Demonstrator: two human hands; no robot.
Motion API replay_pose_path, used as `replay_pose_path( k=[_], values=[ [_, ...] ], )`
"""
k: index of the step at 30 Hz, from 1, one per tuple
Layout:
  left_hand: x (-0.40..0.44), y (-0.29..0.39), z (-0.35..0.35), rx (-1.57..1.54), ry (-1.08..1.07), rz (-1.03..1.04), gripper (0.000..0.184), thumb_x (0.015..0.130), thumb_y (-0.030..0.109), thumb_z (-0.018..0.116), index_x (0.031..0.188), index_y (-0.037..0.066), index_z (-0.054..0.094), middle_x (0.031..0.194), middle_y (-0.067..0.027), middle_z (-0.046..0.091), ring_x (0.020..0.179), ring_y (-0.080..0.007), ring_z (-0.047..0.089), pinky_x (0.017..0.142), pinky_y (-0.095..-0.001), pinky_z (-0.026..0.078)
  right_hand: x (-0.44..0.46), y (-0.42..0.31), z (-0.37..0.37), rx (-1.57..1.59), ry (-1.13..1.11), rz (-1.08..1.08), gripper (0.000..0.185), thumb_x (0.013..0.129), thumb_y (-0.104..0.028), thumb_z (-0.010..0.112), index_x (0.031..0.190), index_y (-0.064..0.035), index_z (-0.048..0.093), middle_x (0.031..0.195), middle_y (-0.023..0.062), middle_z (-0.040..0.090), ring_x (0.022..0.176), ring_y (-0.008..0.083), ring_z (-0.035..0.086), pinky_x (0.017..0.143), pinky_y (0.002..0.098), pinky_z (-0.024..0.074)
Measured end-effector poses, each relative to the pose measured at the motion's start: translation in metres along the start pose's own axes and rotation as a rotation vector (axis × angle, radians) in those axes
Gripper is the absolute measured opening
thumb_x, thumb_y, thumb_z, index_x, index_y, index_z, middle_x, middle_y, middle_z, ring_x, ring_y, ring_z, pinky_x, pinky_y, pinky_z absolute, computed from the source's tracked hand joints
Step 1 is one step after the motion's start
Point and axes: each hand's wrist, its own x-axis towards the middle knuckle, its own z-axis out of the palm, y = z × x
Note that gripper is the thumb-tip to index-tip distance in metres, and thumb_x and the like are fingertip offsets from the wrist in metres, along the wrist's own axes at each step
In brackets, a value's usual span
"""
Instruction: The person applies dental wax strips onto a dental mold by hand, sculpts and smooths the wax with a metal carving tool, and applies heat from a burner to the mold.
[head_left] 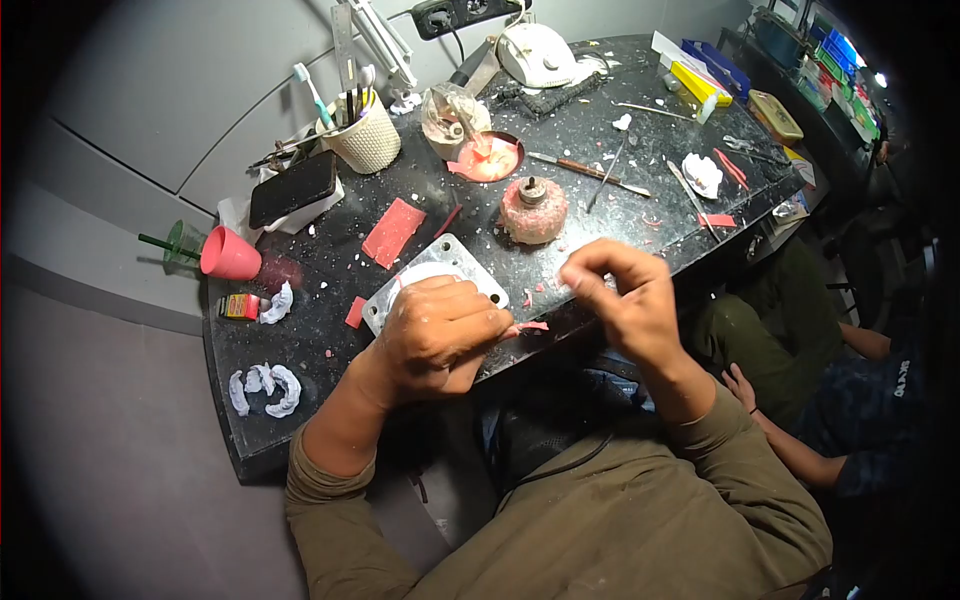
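Note:
My left hand (440, 335) is closed above the near edge of the bench, with a thin pink wax strip (530, 328) sticking out by its thumb. Behind the knuckles lies a metal plate (468, 262) with holes at its corners, and a white round piece on it is partly covered by the hand. My right hand (630, 300) is raised to the right, thumb and forefinger curled into a pinch; whatever is at the fingertips is too small to make out. A wax-spattered spirit burner (533, 212) stands just beyond it.
Pink wax sheets (394, 233), a wax knife (590, 175) and a round tin of pink wax (487, 157) lie on the dark bench (330, 385). White dental arches (285, 392), a red cup (230, 253) and a tool cup (365, 140) stand left. A person (800, 400) sits at right.

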Motion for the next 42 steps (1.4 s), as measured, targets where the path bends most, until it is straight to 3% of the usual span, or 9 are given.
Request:
replay_pose_path(
  k=[3, 6, 12, 21, 28, 34, 42],
  values=[
    [0.000, 0.000, -0.002, -0.040, 0.027, -0.031, 0.012, 0.078, 0.002, 0.077, 0.084, 0.004, 0.067, 0.069, -0.0079, 0.062, 0.057, -0.0265, 0.057, 0.055, -0.0376, 0.041, 0.002, 0.003, -0.008, -0.058, -0.003, -0.062, 0.011, 0.092, -0.008, 0.076, 0.100, -0.0005, 0.074, 0.088, 0.0029, 0.073, 0.075, 0.0090, 0.060, 0.069, 0.0250, 0.0479],
    [0.000, -0.001, 0.003, -0.069, 0.053, -0.035, 0.011, 0.078, 0.002, 0.078, 0.083, 0.004, 0.067, 0.069, -0.0081, 0.063, 0.057, -0.0263, 0.058, 0.055, -0.0373, 0.041, -0.002, -0.021, -0.001, -0.304, -0.273, -0.185, 0.022, 0.084, -0.011, 0.083, 0.104, -0.0065, 0.076, 0.088, 0.0062, 0.074, 0.073, 0.0169, 0.065, 0.068, 0.0306, 0.0505],
    [0.001, 0.000, 0.007, -0.030, 0.042, -0.073, 0.012, 0.080, 0.009, 0.078, 0.089, 0.006, 0.070, 0.074, -0.0068, 0.066, 0.064, -0.0256, 0.062, 0.060, -0.0363, 0.047, -0.006, -0.004, 0.007, -0.363, -0.225, -0.376, 0.015, 0.081, -0.006, 0.083, 0.094, -0.0060, 0.077, 0.077, 0.0070, 0.071, 0.070, 0.0254, 0.063, 0.063, 0.0351, 0.0494],
    [0.002, 0.003, 0.006, 0.137, 0.037, 0.001, 0.013, 0.080, 0.008, 0.076, 0.090, 0.006, 0.068, 0.078, -0.0051, 0.067, 0.066, -0.0243, 0.061, 0.060, -0.0371, 0.046, -0.009, -0.006, 0.011, -0.423, -0.157, -0.441, 0.025, 0.073, 0.008, 0.073, 0.094, -0.0056, 0.075, 0.082, 0.0074, 0.070, 0.071, 0.0248, 0.062, 0.064, 0.0350, 0.0496],
    [0.001, 0.003, 0.009, 0.110, 0.051, -0.011, 0.010, 0.080, 0.008, 0.076, 0.085, 0.005, 0.067, 0.074, -0.0065, 0.066, 0.065, -0.0255, 0.062, 0.060, -0.0370, 0.047, -0.011, -0.006, 0.012, -0.458, -0.168, -0.417, 0.024, 0.072, 0.007, 0.073, 0.093, -0.0044, 0.073, 0.079, 0.0080, 0.067, 0.071, 0.0264, 0.061, 0.064, 0.0354, 0.0496],
    [-0.002, -0.007, 0.006, -0.040, 0.042, -0.120, 0.006, 0.083, 0.003, 0.075, 0.085, 0.002, 0.069, 0.072, -0.0098, 0.066, 0.063, -0.0267, 0.062, 0.059, -0.0368, 0.046, -0.006, -0.012, 0.010, -0.450, -0.199, -0.290, 0.013, 0.081, -0.001, 0.078, 0.092, -0.0039, 0.073, 0.079, 0.0101, 0.069, 0.073, 0.0275, 0.063, 0.066, 0.0367, 0.0505],
    [-0.002, -0.007, 0.006, -0.095, 0.019, -0.215, 0.011, 0.086, 0.010, 0.074, 0.081, 0.002, 0.070, 0.072, -0.0112, 0.066, 0.063, -0.0300, 0.063, 0.060, -0.0393, 0.049, -0.003, -0.008, 0.009, -0.513, -0.188, -0.342, 0.014, 0.078, 0.005, 0.074, 0.089, -0.0024, 0.072, 0.077, 0.0114, 0.068, 0.070, 0.0286, 0.062, 0.065, 0.0374, 0.0502]
  ],
)
